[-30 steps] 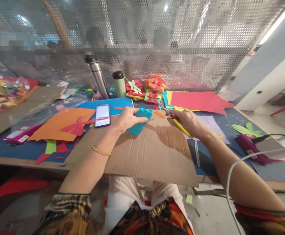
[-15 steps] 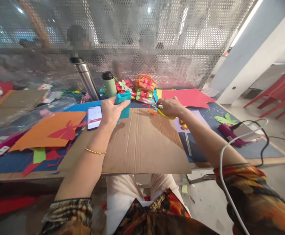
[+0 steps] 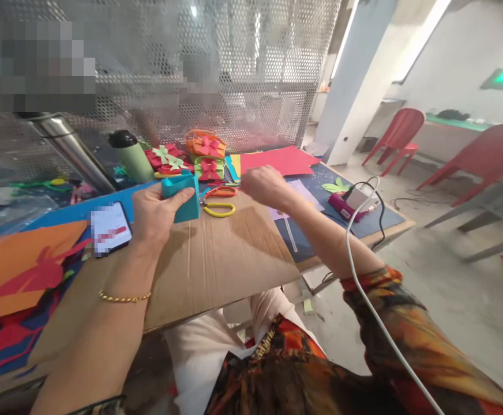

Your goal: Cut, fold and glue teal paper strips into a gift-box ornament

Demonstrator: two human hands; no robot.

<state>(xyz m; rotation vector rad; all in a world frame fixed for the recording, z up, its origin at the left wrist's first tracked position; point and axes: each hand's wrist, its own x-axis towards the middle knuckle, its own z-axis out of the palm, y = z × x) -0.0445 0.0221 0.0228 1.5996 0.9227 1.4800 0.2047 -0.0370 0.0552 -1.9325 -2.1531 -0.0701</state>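
A folded teal paper piece (image 3: 187, 203) is gripped by my left hand (image 3: 154, 213), thumb across its front, above the brown cardboard sheet (image 3: 221, 259). Scissors with orange and yellow handles (image 3: 219, 210) lie on the cardboard just right of the teal paper. My right hand (image 3: 262, 185) hovers near the cardboard's back right corner, next to the purple paper (image 3: 301, 193); its fingers are curled and their tips are hidden, so what it holds, if anything, does not show. Small paper baskets with red flowers (image 3: 209, 158) stand behind the scissors.
A phone (image 3: 109, 227) and orange paper (image 3: 13, 271) lie at the left. A green bottle (image 3: 131, 157) and steel flask (image 3: 72, 150) stand behind. Red paper (image 3: 277, 161) is at the back right. A white cable (image 3: 366, 294) hangs across my right arm.
The view has turned to the right. My right hand has let go of the scissors, which now lie on the cardboard. My left hand still holds the teal paper.
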